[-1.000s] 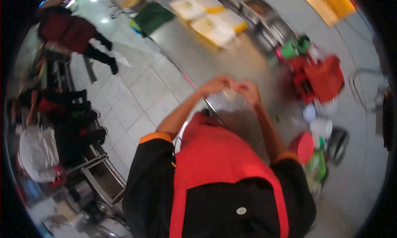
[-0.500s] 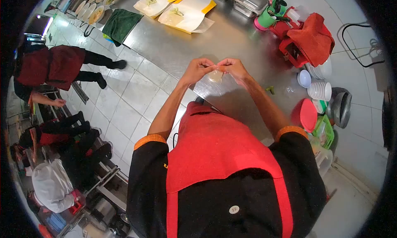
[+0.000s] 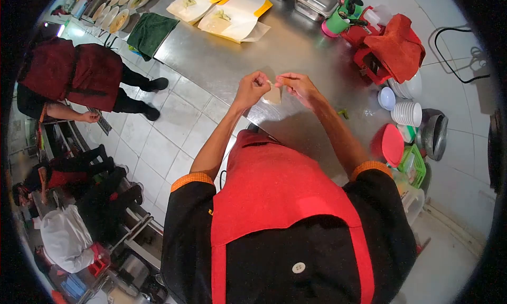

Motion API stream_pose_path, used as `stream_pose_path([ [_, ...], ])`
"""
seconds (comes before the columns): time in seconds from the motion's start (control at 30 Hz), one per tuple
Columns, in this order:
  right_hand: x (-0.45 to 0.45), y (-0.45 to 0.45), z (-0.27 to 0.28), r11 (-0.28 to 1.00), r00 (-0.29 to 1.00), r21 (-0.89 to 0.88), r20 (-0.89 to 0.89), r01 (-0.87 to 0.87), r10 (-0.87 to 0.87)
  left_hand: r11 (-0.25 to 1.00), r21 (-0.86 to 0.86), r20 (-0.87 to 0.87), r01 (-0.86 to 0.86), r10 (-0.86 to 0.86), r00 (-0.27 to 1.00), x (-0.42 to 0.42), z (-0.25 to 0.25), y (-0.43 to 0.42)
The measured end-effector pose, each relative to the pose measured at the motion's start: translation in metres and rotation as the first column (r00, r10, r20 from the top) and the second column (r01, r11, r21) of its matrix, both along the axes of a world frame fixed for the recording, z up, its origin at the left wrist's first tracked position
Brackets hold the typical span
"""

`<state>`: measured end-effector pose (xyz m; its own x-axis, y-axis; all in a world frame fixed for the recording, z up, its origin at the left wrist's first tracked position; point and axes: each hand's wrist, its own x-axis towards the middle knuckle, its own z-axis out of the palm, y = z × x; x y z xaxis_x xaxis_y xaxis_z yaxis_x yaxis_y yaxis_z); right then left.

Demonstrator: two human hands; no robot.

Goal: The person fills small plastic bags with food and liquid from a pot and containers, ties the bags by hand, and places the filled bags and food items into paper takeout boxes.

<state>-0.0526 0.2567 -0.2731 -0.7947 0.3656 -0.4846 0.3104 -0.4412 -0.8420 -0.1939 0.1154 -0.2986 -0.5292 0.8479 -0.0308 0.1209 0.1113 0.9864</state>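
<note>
A small, see-through plastic bag (image 3: 272,96) with pale contents hangs over the steel table. My left hand (image 3: 252,89) is closed, its thumb and fingertips pinching the gathered top of this bag. On the other side my right hand (image 3: 299,87) is also closed in a pinch at the bag's upper edge; the exact spot it grips is too small to see clearly. A short gap shows between the two sets of fingertips. Beyond my hands, two paper-lined yellow trays (image 3: 216,23) with green slices lie on the table.
A dark green cloth (image 3: 151,33) drapes over the table's left edge, near plates of food (image 3: 120,21). Steel pans (image 3: 317,0), a green utensil holder (image 3: 336,24), a red cloth (image 3: 396,48) and stacked white bowls (image 3: 406,114) line the far and right sides. Other people (image 3: 97,74) are at left.
My fingertips have drawn slightly apart from each other at the bag's top, and the bag hangs more plainly in view. At left, a person in a dark red apron has come closer.
</note>
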Motion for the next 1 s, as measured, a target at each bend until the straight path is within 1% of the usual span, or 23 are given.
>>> stream_pose_path([
  [0.03, 0.001, -0.002, 0.0, 1.0, 1.0, 0.001, -0.001, 0.0, 0.0, 1.0, 0.001, -0.001, 0.0, 0.0, 1.0, 0.001, -0.002, 0.001],
  [0.07, 0.002, -0.006, 0.0, 0.96, 0.999, 0.28, -0.047, -0.004, 0.018, 0.999, 0.035, -0.009, -0.019, 0.019, 1.0, 0.002, -0.004, 0.002],
  [0.1, 0.003, -0.011, -0.001, 0.845, 0.995, 0.535, -0.086, 0.006, 0.048, 0.997, 0.066, -0.017, -0.037, 0.038, 0.999, 0.002, -0.006, 0.002],
  [0.13, 0.002, -0.015, 0.0, 0.845, 0.995, 0.534, -0.087, 0.006, 0.048, 0.997, 0.066, -0.018, -0.037, 0.039, 0.999, 0.002, -0.006, 0.002],
  [0.2, 0.0, -0.024, 0.002, 0.776, 0.999, 0.629, 0.03, -0.054, 0.045, 0.996, 0.087, 0.003, -0.023, 0.023, 1.0, 0.004, -0.005, 0.001],
  [0.23, -0.001, -0.025, -0.004, 0.774, 0.999, 0.631, 0.028, -0.051, 0.043, 0.996, 0.089, 0.001, -0.021, 0.021, 1.0, 0.005, -0.002, 0.002],
  [0.3, -0.004, -0.03, -0.021, 0.795, 0.998, 0.604, -0.069, 0.051, -0.012, 0.996, 0.061, -0.023, -0.064, 0.066, 0.998, 0.007, 0.008, 0.001],
  [0.33, -0.006, -0.032, -0.02, 0.795, 0.997, 0.604, -0.07, 0.049, -0.008, 0.996, 0.061, -0.025, -0.068, 0.069, 0.997, 0.008, 0.012, 0.001],
  [0.4, -0.008, -0.038, -0.018, 0.853, 0.982, 0.493, -0.163, 0.168, -0.098, 0.997, 0.024, -0.057, -0.067, 0.068, 0.996, 0.007, 0.019, -0.002],
  [0.43, -0.009, -0.04, -0.018, 0.855, 0.982, 0.493, -0.162, 0.165, -0.096, 0.997, 0.022, -0.056, -0.069, 0.071, 0.996, 0.007, 0.018, -0.002],
  [0.5, -0.011, -0.041, -0.018, 0.862, 0.961, 0.443, -0.224, 0.247, -0.16, 0.997, 0.066, -0.18, -0.044, 0.055, 0.982, 0.003, 0.016, -0.001],
  [0.53, -0.011, -0.041, -0.018, 0.862, 0.962, 0.443, -0.224, 0.244, -0.157, 0.997, 0.067, -0.18, -0.047, 0.059, 0.982, 0.003, 0.016, -0.002],
  [0.6, -0.01, -0.04, -0.016, 0.854, 0.979, 0.483, -0.145, 0.194, -0.14, 1.0, 0.018, -0.26, -0.026, 0.03, 0.965, 0.002, 0.019, -0.003],
  [0.63, -0.009, -0.041, -0.011, 0.854, 0.979, 0.484, -0.152, 0.193, -0.134, 0.999, 0.02, -0.267, -0.031, 0.035, 0.963, 0.001, 0.021, -0.005],
  [0.7, -0.008, -0.045, 0.005, 0.785, 0.989, 0.602, -0.087, 0.146, -0.117, 0.997, -0.017, -0.148, 0.073, -0.074, 0.986, -0.001, 0.03, -0.01],
  [0.73, -0.009, -0.046, 0.005, 0.781, 0.988, 0.607, -0.111, 0.15, -0.105, 0.998, -0.009, -0.171, 0.061, -0.061, 0.983, -0.004, 0.03, -0.012],
  [0.8, -0.009, -0.046, -0.001, 0.771, 0.976, 0.6, -0.161, 0.212, -0.144, 0.993, 0.021, -0.018, 0.115, -0.115, 0.993, -0.007, 0.02, -0.014],
  [0.83, -0.009, -0.047, -0.001, 0.769, 0.976, 0.602, -0.174, 0.212, -0.133, 0.994, 0.026, -0.031, 0.106, -0.105, 0.994, -0.009, 0.021, -0.015],
  [0.9, -0.007, -0.049, 0.0, 0.729, 0.983, 0.66, -0.11, 0.182, -0.145, 0.982, -0.016, 0.071, 0.186, -0.184, 0.98, -0.014, 0.022, -0.015],
  [0.93, -0.007, -0.05, 0.002, 0.727, 0.983, 0.662, -0.117, 0.182, -0.14, 0.983, -0.013, 0.064, 0.181, -0.18, 0.982, -0.015, 0.024, -0.013],
  [1.0, -0.008, -0.051, 0.007, 0.694, 0.983, 0.698, -0.103, 0.18, -0.151, 0.979, -0.01, 0.193, 0.205, -0.199, 0.961, -0.018, 0.028, -0.01],
])
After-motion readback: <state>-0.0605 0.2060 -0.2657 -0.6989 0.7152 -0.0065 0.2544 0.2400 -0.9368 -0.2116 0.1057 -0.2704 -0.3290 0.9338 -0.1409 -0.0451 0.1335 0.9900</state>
